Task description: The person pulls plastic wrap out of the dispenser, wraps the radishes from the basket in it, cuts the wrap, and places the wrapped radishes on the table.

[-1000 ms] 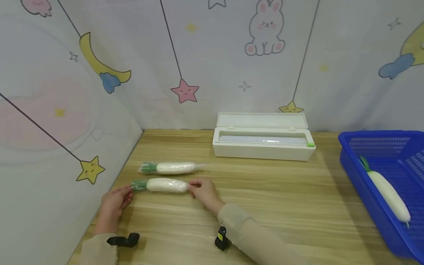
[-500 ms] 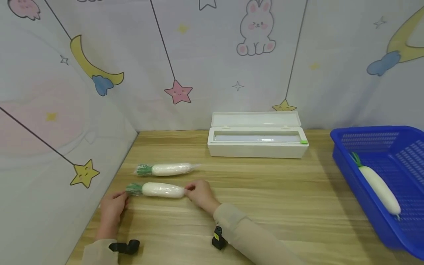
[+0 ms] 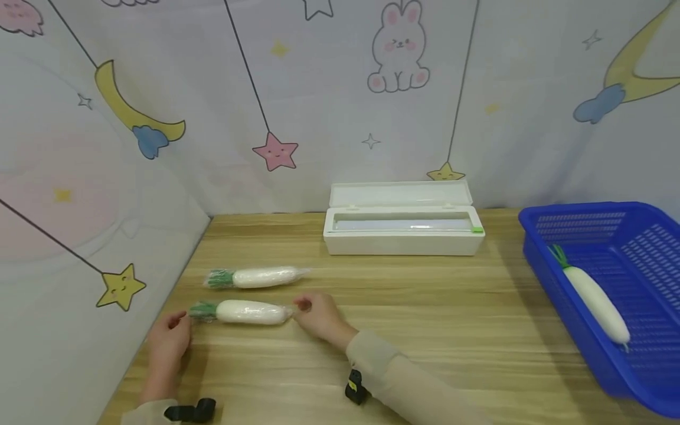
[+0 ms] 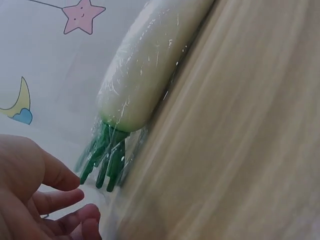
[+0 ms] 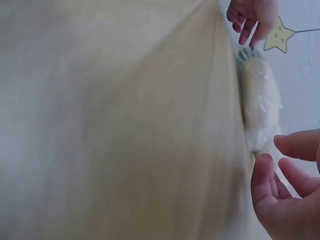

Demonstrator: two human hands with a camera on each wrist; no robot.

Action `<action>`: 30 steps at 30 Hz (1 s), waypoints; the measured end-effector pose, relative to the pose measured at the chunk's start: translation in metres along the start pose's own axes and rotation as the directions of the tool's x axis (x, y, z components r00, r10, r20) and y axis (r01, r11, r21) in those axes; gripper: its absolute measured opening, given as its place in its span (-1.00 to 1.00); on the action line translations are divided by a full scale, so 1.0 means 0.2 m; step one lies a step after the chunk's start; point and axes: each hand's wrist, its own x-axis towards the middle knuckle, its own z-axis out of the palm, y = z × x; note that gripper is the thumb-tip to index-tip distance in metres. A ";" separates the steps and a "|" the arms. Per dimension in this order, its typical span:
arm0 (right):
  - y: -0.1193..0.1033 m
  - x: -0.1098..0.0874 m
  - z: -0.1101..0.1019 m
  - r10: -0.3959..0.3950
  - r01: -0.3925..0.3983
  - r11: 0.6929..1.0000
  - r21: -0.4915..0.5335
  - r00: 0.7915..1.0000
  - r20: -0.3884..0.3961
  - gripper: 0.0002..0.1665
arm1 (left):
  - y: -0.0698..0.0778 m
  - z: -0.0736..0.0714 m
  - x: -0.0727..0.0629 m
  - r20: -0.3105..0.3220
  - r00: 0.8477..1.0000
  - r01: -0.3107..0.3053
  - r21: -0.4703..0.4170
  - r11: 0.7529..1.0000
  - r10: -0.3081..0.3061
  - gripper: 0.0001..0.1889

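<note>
A white radish (image 3: 252, 311) with green tops, wrapped in clear plastic film, lies on the wooden table between both hands. At its leafy end is my left hand (image 3: 169, 342); the left wrist view shows its fingers loosely bent beside the green stalks (image 4: 107, 157), holding nothing. By the root tip, my right hand (image 3: 321, 319) has thumb and fingers parted around no object, as the right wrist view shows; whether a fingertip touches the film is unclear. Just behind lies a second film-wrapped radish (image 3: 265, 277), roughly parallel to the first.
A white cling film box (image 3: 404, 243) stands at the back with its lid raised, a roll inside and a green slider at its right end. On the right, a blue plastic basket (image 3: 536, 248) holds one unwrapped radish (image 3: 595, 304). Patterned cloth hangs behind and left.
Both hands held the ends of the nearer radish earlier; now their fingers have loosened from it. The radish has come slightly nearer the front. The head view has shifted a little to the right.
</note>
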 end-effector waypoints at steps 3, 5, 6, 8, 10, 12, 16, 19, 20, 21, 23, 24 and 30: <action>0.01 -0.02 -0.11 -0.023 0.023 1.000 -0.002 0.999 0.031 -0.66 | 0.07 0.00 -0.03 -0.041 0.997 -0.069 0.030 0.997 0.070 -0.53; 0.02 -0.03 -0.21 -0.051 0.052 0.999 -0.017 0.998 0.031 -0.66 | 0.14 0.01 -0.06 -0.094 0.985 -0.141 0.053 0.989 0.146 -0.56; 0.02 -0.04 -0.26 -0.061 0.061 0.998 -0.026 0.998 0.024 -0.66 | 0.18 0.02 -0.08 -0.125 0.972 -0.193 0.065 0.979 0.200 -0.58; 0.03 -0.04 -0.38 -0.092 0.092 0.995 -0.048 0.996 -0.009 -0.68 | 0.27 0.05 -0.11 -0.168 0.933 -0.313 0.062 0.948 0.319 -0.65; 0.04 -0.05 -0.51 -0.100 0.096 0.992 -0.077 0.993 -0.054 -0.70 | 0.37 0.09 -0.15 -0.164 0.875 -0.453 0.055 0.890 0.455 -0.71; 0.05 -0.06 -0.65 -0.092 0.082 0.992 -0.099 0.991 -0.097 -0.71 | 0.47 0.14 -0.17 -0.119 0.798 -0.592 0.032 0.805 0.591 -0.77; 0.08 -0.07 -0.93 -0.091 0.061 0.981 -0.182 0.983 -0.160 -0.69 | 0.65 0.28 -0.18 0.026 0.633 -0.773 -0.014 0.634 0.773 -0.81; 0.12 -0.08 -1.12 -0.113 0.061 0.966 -0.253 0.974 -0.197 -0.67 | 0.76 0.39 -0.17 0.121 0.540 -0.839 -0.009 0.545 0.833 -0.80; 0.13 -0.08 -1.18 -0.121 0.060 0.960 -0.274 0.970 -0.212 -0.67 | 0.79 0.43 -0.17 0.155 0.518 -0.852 -0.002 0.524 0.841 -0.79; 0.14 -0.09 -1.23 -0.123 0.055 0.957 -0.286 0.966 -0.226 -0.67 | 0.82 0.47 -0.16 0.187 0.497 -0.863 0.007 0.505 0.847 -0.78; 0.15 -0.10 -1.33 -0.124 0.044 0.952 -0.303 0.960 -0.251 -0.66 | 0.87 0.55 -0.14 0.247 0.468 -0.878 0.020 0.478 0.849 -0.77; 0.16 -0.10 -1.37 -0.118 0.032 0.951 -0.308 0.957 -0.266 -0.66 | 0.89 0.59 -0.13 0.273 0.453 -0.886 0.029 0.463 0.849 -0.77; 0.20 -0.12 -1.57 -0.072 -0.034 0.937 -0.348 0.955 -0.288 -0.62 | 0.99 0.79 -0.06 0.376 0.442 -0.891 0.079 0.447 0.814 -0.78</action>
